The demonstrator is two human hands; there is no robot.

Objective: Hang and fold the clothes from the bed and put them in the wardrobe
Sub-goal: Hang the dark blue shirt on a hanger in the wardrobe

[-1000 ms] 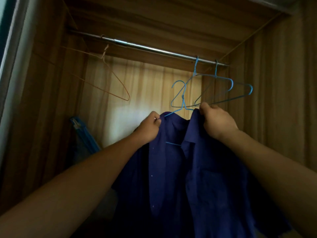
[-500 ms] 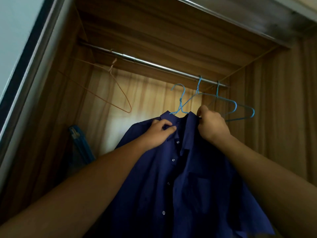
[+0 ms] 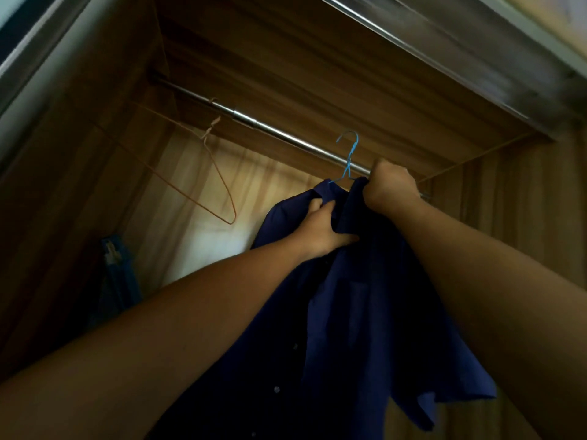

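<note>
A dark blue button shirt point(image 3: 355, 312) hangs on a blue wire hanger point(image 3: 348, 155) that I hold up inside the wooden wardrobe. The hanger's hook stands just above the metal rail point(image 3: 286, 136); whether it rests on the rail I cannot tell. My left hand point(image 3: 320, 228) grips the shirt's front just below the collar. My right hand point(image 3: 390, 188) grips the right side of the collar, up against the rail.
An orange wire hanger point(image 3: 219, 182) hangs on the rail to the left. A blue object point(image 3: 117, 274) leans in the wardrobe's lower left corner. The wardrobe's top frame point(image 3: 444, 61) runs overhead, and its side walls close in left and right.
Both hands have raised the shirt and hanger from below the rail up to it. The two other blue hangers on the right are now hidden behind my right hand.
</note>
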